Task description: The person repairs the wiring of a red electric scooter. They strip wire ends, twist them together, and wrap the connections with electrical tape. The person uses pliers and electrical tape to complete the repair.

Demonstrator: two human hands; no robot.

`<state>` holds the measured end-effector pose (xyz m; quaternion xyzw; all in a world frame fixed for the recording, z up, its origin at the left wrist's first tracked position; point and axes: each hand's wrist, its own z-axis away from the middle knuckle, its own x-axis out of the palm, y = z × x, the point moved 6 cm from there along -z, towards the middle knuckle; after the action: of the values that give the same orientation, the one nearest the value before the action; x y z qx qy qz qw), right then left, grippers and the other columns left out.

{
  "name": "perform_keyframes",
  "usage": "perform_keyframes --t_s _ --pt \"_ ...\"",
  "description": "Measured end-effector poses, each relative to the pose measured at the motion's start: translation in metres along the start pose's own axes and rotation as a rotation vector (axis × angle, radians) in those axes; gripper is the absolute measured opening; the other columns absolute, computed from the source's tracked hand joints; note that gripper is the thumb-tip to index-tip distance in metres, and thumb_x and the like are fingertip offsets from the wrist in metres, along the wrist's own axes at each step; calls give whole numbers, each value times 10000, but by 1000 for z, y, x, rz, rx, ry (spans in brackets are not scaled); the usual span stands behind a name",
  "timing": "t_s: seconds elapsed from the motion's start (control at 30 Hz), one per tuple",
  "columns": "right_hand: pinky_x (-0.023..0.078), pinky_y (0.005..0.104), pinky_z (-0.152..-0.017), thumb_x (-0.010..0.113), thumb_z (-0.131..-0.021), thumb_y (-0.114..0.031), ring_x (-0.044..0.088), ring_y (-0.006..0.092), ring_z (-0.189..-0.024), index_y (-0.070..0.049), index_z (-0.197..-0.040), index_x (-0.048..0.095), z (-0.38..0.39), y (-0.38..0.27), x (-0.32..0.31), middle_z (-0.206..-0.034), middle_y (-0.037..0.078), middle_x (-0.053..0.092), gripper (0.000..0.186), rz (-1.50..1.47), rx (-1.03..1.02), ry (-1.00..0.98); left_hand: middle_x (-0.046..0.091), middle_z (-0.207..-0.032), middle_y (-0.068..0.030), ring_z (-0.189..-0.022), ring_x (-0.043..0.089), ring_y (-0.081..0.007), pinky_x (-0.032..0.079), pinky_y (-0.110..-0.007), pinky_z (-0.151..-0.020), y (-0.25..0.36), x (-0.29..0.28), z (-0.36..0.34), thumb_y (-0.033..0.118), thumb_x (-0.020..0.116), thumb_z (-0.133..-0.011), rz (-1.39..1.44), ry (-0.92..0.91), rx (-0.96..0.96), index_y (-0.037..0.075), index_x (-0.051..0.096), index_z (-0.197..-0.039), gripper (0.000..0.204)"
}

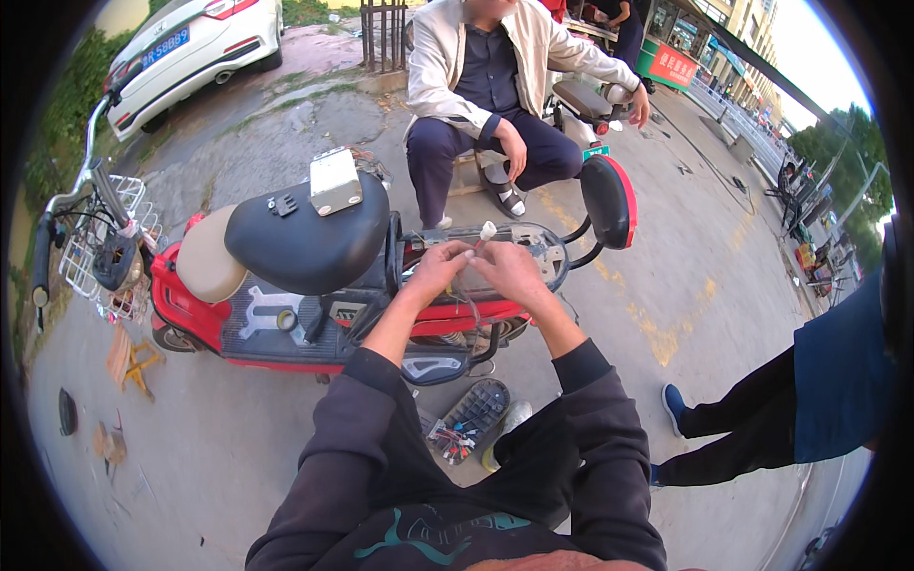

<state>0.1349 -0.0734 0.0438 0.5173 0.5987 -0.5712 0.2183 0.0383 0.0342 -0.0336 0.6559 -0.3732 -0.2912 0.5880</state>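
Note:
My left hand (436,273) and my right hand (509,273) meet over the opened rear of a red electric scooter (281,347), fingertips closed together on thin wires (479,246). A white connector (487,231) sticks up just beyond them, and more wiring hangs below. The metal rear carrier (543,249) is exposed, with a black and red backrest (607,200) at its right end. The raised black seat (295,238) carries a silver metal box (333,181) and a small black part (281,205).
A person (476,81) squats opposite; another (795,400) stands at right. A tool tray (466,423) lies by my feet, a yellow folding stool (136,366) at left. A white car (195,52), parked scooter (586,100) and cables (705,152) are behind.

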Motion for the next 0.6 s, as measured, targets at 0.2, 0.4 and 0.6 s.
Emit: perform_keyframes --t_s 0.2,0.4,0.6 --pt "524 436 -643 686 -919 -302 705 297 -680 -25 -830 695 12 18 10 -659 111 693 291 -200 114 -26 714 -928 -6 -820 610 -74 502 -263 -756 -13 0 -5 149 658 -974 -108 116 64 8 723 -1086 191" --pt "525 368 -602 671 -919 -232 695 211 -610 4 -883 709 18 34 15 -671 101 710 242 -164 89 -39 756 -953 -152 -878 723 -246 540 -360 -793 -11 8 -4 235 683 -921 -374 263 164 21 740 -1036 250" --pt "528 352 -598 676 -933 -185 692 199 -614 34 -879 710 25 31 12 -675 115 712 228 -162 40 47 762 -963 -143 -912 735 -304 559 -389 -802 0 10 -5 301 717 -884 -464 327 113 66 774 -1016 276"
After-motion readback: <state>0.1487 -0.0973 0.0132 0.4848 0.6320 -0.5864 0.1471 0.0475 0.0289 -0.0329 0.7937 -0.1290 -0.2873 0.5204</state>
